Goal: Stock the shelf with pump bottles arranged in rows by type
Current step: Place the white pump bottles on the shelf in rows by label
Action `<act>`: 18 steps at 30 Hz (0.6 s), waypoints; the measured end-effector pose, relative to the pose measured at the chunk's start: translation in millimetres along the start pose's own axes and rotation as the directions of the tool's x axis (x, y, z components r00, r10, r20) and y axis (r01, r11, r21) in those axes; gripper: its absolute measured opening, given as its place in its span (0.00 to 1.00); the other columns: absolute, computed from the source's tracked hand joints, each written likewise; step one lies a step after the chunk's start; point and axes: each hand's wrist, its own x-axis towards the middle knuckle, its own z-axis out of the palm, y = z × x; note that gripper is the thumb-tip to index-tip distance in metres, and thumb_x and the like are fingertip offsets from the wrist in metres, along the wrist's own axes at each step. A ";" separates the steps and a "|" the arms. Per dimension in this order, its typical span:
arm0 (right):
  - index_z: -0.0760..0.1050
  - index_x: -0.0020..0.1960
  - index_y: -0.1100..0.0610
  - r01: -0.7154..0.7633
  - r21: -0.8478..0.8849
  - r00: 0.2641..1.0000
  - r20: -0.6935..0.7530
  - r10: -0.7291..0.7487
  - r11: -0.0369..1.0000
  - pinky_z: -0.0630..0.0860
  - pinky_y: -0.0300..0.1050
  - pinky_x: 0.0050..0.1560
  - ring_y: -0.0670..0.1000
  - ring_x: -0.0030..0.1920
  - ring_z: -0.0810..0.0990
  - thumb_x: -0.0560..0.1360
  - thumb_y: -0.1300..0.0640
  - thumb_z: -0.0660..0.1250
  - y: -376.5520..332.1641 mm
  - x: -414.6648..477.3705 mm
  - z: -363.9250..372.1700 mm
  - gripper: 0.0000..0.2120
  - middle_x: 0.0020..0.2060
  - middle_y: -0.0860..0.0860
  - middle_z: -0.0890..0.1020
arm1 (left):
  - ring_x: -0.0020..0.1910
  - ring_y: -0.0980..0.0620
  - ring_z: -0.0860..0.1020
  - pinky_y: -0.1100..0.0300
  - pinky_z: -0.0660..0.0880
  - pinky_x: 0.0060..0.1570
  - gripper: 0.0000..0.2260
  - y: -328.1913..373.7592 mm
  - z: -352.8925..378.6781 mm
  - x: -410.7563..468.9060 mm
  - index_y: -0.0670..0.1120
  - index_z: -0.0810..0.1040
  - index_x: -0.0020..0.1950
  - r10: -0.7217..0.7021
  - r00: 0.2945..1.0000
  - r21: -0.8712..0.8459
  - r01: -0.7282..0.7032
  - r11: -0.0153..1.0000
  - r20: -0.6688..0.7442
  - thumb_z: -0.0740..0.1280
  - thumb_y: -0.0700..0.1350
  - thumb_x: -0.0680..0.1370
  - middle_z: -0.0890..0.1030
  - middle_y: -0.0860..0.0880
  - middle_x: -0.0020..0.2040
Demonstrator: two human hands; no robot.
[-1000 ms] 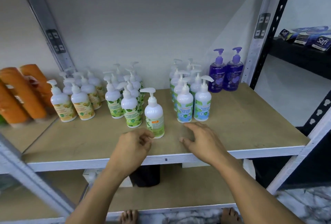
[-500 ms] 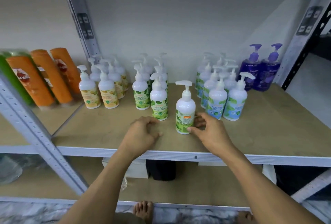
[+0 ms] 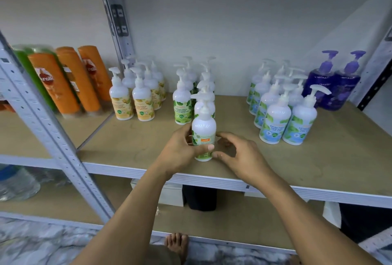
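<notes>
Pump bottle (image 3: 204, 129) with a green label stands upright at centre frame, near the front edge of the shelf (image 3: 318, 169) and just ahead of the green-label row (image 3: 182, 105). The left hand (image 3: 180, 152) grips its lower half. The right hand (image 3: 239, 156) curls beside it, thumb at its base, but I cannot tell whether it grips.

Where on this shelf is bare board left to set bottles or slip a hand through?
Widest bare patch: between the green-label rows and blue-label rows. Also front right on the shelf, before the purple bottles. A narrower lane separates the yellow-label rows from the green. Crowded: the front green-label bottle, gripped by the left hand, right hand beside it.
</notes>
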 end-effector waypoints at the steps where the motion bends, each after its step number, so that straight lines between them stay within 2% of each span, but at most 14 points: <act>1: 0.74 0.70 0.49 0.002 -0.065 1.000 0.009 -0.001 0.998 0.74 0.52 0.63 0.51 0.61 0.78 0.73 0.45 0.74 2.5 1.5 -0.8 0.27 0.61 0.49 0.81 | 0.57 0.52 0.82 0.50 0.78 0.62 0.23 -1.7 -4.8 -0.1 0.50 0.78 0.64 -0.007 1.000 0.007 0.007 1.000 -0.017 0.79 0.41 0.71 0.85 0.52 0.56; 4: 0.70 0.73 0.49 0.009 -0.238 0.999 0.033 -0.001 0.971 0.68 0.54 0.69 0.52 0.69 0.72 0.76 0.39 0.68 13.3 4.3 -1.7 0.29 0.68 0.48 0.76 | 0.58 0.51 0.82 0.50 0.78 0.61 0.22 -5.8 -20.7 -1.6 0.50 0.79 0.63 -0.028 0.997 0.012 0.029 1.000 -0.078 0.80 0.42 0.71 0.85 0.52 0.55; 8: 0.67 0.74 0.48 -0.009 -0.348 0.997 0.068 0.034 0.938 0.62 0.52 0.72 0.50 0.72 0.66 0.77 0.34 0.57 21.0 5.9 2.5 0.30 0.71 0.47 0.72 | 0.55 0.56 0.82 0.56 0.79 0.59 0.23 -8.5 -37.2 -2.8 0.49 0.78 0.64 -0.055 0.983 0.003 0.056 0.998 -0.175 0.79 0.43 0.71 0.85 0.54 0.54; 12: 0.66 0.75 0.46 -0.007 -0.405 0.995 0.084 0.044 0.914 0.56 0.49 0.73 0.49 0.75 0.62 0.80 0.36 0.56 22.2 5.5 4.8 0.27 0.74 0.46 0.68 | 0.55 0.57 0.82 0.59 0.78 0.57 0.23 -15.6 -44.4 8.4 0.50 0.77 0.66 -0.049 0.965 -0.020 0.045 0.999 -0.257 0.78 0.43 0.72 0.85 0.54 0.55; 15: 0.66 0.75 0.45 -0.015 -0.405 0.995 0.084 0.054 0.914 0.54 0.49 0.74 0.49 0.75 0.61 0.80 0.35 0.56 23.0 5.1 5.1 0.27 0.75 0.46 0.67 | 0.57 0.56 0.81 0.56 0.78 0.59 0.25 -19.7 -42.8 25.6 0.49 0.76 0.67 -0.041 0.944 -0.033 0.032 0.999 -0.326 0.79 0.44 0.72 0.84 0.54 0.57; 18: 0.67 0.75 0.44 -0.023 -0.409 0.995 0.081 0.061 0.912 0.53 0.49 0.74 0.48 0.75 0.61 0.80 0.35 0.55 22.9 5.1 4.7 0.27 0.75 0.46 0.67 | 0.55 0.59 0.82 0.59 0.79 0.56 0.23 -22.0 -37.3 39.1 0.50 0.77 0.65 -0.023 0.942 -0.029 0.014 0.999 -0.333 0.79 0.43 0.72 0.84 0.55 0.56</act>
